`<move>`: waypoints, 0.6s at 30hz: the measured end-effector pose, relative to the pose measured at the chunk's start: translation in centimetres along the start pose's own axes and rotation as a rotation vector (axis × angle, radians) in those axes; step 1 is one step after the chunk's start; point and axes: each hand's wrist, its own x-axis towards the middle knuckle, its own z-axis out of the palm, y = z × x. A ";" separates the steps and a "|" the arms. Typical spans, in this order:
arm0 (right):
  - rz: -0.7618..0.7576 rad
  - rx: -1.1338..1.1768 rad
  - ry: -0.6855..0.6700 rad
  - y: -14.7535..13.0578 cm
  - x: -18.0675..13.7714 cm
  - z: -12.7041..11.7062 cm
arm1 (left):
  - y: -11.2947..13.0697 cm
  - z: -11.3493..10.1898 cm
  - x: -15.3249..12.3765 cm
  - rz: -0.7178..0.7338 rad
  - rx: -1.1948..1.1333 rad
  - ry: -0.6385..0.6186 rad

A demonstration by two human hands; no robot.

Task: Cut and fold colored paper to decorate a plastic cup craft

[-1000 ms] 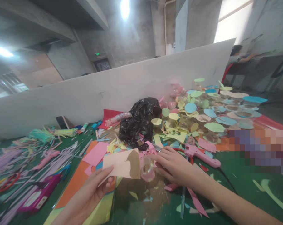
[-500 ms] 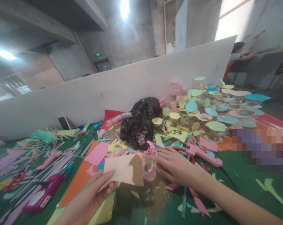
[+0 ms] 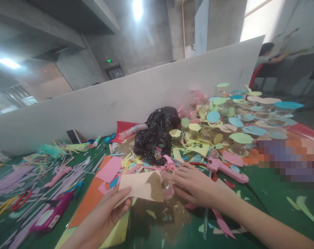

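My left hand [image 3: 117, 202] pinches the left end of a cream paper sheet [image 3: 136, 185] between thumb and fingers. A darker brown curved area covers the sheet's right end; whether it is a shadow or a cut-out I cannot tell. My right hand [image 3: 191, 185] has its fingers bent around a small clear plastic cup [image 3: 168, 191], close against the paper's right edge. Just beyond those fingers lie scissors with red handles [image 3: 197, 163], partly hidden. To the right rests a pink glue gun [image 3: 228, 170] with a dark cord.
A crumpled black plastic bag [image 3: 154, 138] sits centrally among paper scraps. Clear cups with coloured paper discs [image 3: 241, 138] crowd the back right. Paper strips [image 3: 73, 167], a magenta box-shaped item [image 3: 51, 214] and red-handled scissors [image 3: 21, 200] lie left. A white partition [image 3: 94, 100] runs behind; a person [image 3: 271, 57] sits beyond.
The paper sheet and my left hand have shifted slightly right, so the sheet now covers more of the cup. My right hand has barely moved. The view has turned slightly.
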 end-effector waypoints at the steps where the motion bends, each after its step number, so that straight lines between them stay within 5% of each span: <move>1: 0.001 -0.002 0.004 0.0 0.0 0.0 | 0.0 -0.1 0.0 -0.003 0.002 0.004; 11: 0.043 0.018 0.000 0.2 -0.1 0.4 | 0.2 -0.4 -0.1 -0.010 0.042 -0.072; 18: 0.201 0.150 -0.105 -0.8 0.1 -0.5 | -0.1 -0.3 -0.3 -0.048 0.055 -0.037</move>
